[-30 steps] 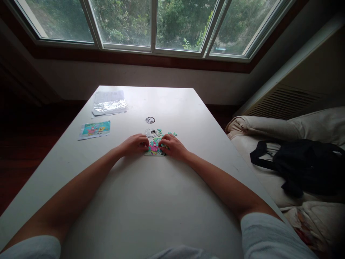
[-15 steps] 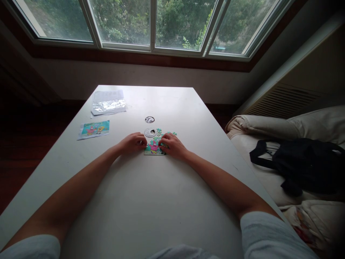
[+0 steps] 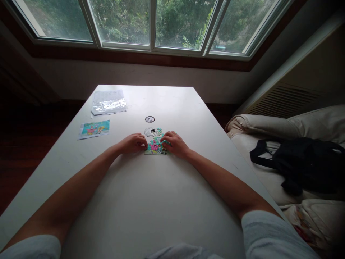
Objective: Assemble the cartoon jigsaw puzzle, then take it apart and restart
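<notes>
A small, partly assembled cartoon jigsaw puzzle (image 3: 155, 147) in teal and pink lies on the white table (image 3: 151, 201). My left hand (image 3: 132, 142) rests at its left edge with curled fingers touching it. My right hand (image 3: 174, 142) lies over its right side, fingers bent and pressed on the pieces. Loose teal pieces (image 3: 159, 131) sit just behind the puzzle. Whether either hand pinches a piece is hidden.
A round tin (image 3: 150, 132) and its lid (image 3: 149, 119) lie behind the puzzle. A printed picture card (image 3: 94, 129) and a plastic bag on paper (image 3: 108, 103) sit at the far left. A black bag (image 3: 304, 162) rests on the sofa to the right.
My right hand has shifted slightly to the right and back over the puzzle's right side. My left hand has barely moved.
</notes>
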`<state>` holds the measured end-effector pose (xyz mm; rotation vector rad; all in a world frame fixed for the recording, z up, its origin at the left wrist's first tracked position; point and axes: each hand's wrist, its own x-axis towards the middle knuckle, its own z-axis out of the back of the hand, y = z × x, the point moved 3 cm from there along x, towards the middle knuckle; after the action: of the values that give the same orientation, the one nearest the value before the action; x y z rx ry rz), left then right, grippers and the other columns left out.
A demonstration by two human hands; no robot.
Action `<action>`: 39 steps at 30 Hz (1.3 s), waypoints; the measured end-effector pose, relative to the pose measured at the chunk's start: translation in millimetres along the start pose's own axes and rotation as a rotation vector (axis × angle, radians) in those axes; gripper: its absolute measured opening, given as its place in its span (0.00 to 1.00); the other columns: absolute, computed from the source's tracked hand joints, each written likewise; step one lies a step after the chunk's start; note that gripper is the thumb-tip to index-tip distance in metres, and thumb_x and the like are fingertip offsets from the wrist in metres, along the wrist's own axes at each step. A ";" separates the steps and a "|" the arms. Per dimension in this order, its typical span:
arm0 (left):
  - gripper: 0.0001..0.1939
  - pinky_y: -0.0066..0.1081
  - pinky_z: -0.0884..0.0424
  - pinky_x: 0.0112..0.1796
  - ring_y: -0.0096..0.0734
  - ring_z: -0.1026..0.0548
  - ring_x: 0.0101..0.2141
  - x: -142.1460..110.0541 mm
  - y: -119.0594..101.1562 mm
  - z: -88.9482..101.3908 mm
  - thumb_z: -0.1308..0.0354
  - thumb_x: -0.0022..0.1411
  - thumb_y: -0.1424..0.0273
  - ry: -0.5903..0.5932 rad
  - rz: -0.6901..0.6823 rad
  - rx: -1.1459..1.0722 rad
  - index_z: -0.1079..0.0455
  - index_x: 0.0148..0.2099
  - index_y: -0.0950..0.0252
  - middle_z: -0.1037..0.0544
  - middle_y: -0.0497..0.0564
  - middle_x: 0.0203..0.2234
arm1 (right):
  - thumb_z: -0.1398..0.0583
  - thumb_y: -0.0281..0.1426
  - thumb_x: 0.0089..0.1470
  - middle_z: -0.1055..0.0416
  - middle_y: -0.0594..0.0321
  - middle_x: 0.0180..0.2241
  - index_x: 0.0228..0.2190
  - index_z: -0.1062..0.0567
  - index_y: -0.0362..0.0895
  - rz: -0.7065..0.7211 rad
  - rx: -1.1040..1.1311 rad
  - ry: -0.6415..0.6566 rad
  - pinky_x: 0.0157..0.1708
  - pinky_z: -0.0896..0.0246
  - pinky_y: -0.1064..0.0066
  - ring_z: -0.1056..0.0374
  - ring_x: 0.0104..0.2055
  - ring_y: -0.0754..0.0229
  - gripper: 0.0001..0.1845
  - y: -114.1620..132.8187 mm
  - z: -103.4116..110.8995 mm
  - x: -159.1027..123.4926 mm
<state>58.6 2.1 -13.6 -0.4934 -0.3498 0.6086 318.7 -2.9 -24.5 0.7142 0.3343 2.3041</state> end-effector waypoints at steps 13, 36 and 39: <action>0.12 0.32 0.34 0.39 0.34 0.30 0.36 4.9 -22.0 -6.9 0.46 0.69 0.64 -0.134 -0.013 0.112 0.24 0.36 0.62 0.24 0.52 0.31 | 0.40 0.31 0.61 0.26 0.56 0.45 0.44 0.19 0.49 -0.196 -0.059 -0.105 0.53 0.38 0.54 0.34 0.50 0.50 0.11 -36.4 12.0 0.4; 0.21 0.47 0.41 0.62 0.48 0.36 0.62 6.7 -38.1 -23.4 0.44 0.70 0.57 -0.003 -0.058 0.248 0.31 0.63 0.50 0.31 0.53 0.63 | 0.37 0.39 0.62 0.29 0.56 0.55 0.47 0.20 0.53 -0.052 -0.129 0.042 0.58 0.41 0.50 0.37 0.58 0.47 0.13 -53.9 24.0 -1.5; 0.20 0.46 0.39 0.61 0.48 0.35 0.61 6.6 -39.3 -23.5 0.44 0.70 0.58 0.001 -0.044 0.263 0.30 0.62 0.50 0.31 0.52 0.62 | 0.36 0.39 0.60 0.28 0.56 0.54 0.46 0.19 0.53 -0.063 -0.096 0.044 0.58 0.40 0.51 0.36 0.58 0.48 0.13 -57.0 25.6 -1.7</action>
<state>92.2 -29.7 -10.9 -0.2329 -0.2738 0.6016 365.5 38.4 -28.3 0.5986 0.2608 2.2621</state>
